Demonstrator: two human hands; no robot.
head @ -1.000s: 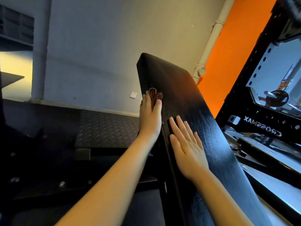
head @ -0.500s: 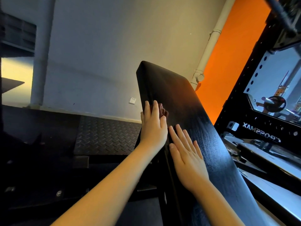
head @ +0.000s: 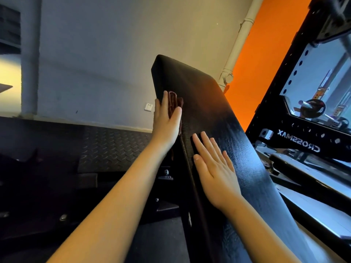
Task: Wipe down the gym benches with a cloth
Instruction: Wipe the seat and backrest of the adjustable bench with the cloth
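A black padded incline bench [head: 214,114] rises from the lower right toward the middle of the view. My left hand [head: 167,120] presses a folded dark red cloth [head: 173,103] against the pad's left edge, about a third of the way down from the top. The cloth shows above and between my fingers; most of it is hidden under the palm. My right hand [head: 214,168] lies flat on the pad lower down, fingers apart, holding nothing.
A black rack [head: 296,141] marked with mirrored lettering stands close on the right, with a mirror behind it. A white pipe [head: 239,44] runs down the wall beside an orange panel. Black checker-plate flooring [head: 114,147] lies to the left, below a wall socket [head: 148,106].
My left hand slid the cloth down the pad's left edge and then back up again. The right hand has stayed flat in the same spot.
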